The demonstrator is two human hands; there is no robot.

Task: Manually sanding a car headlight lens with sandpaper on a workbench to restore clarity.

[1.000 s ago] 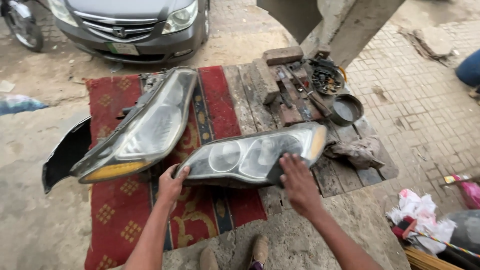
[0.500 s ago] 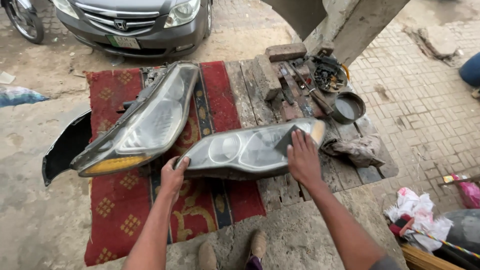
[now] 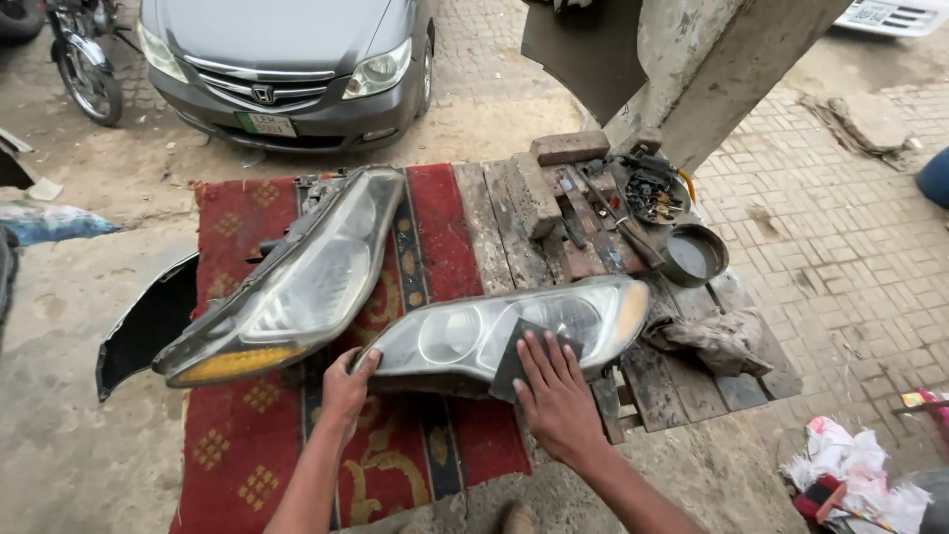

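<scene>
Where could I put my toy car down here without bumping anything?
The red rug shows bare cloth in front of the far headlight, left of the left hand. More shows below the near headlight between both wrists. The wooden pallet is crowded: bricks, tools, a round pan and a rag.

Taking the near headlight [image 3: 465, 336] as landmark: left of it a second headlight [image 3: 297, 282] lies close, leaving only a narrow gap. Beyond it, bricks [image 3: 539, 188], tools and a round tin [image 3: 694, 255] crowd the desk [image 3: 494, 222]. A crumpled rag [image 3: 714, 339] blocks its right end. Red rug [image 3: 415, 445] in front lies open.
</scene>
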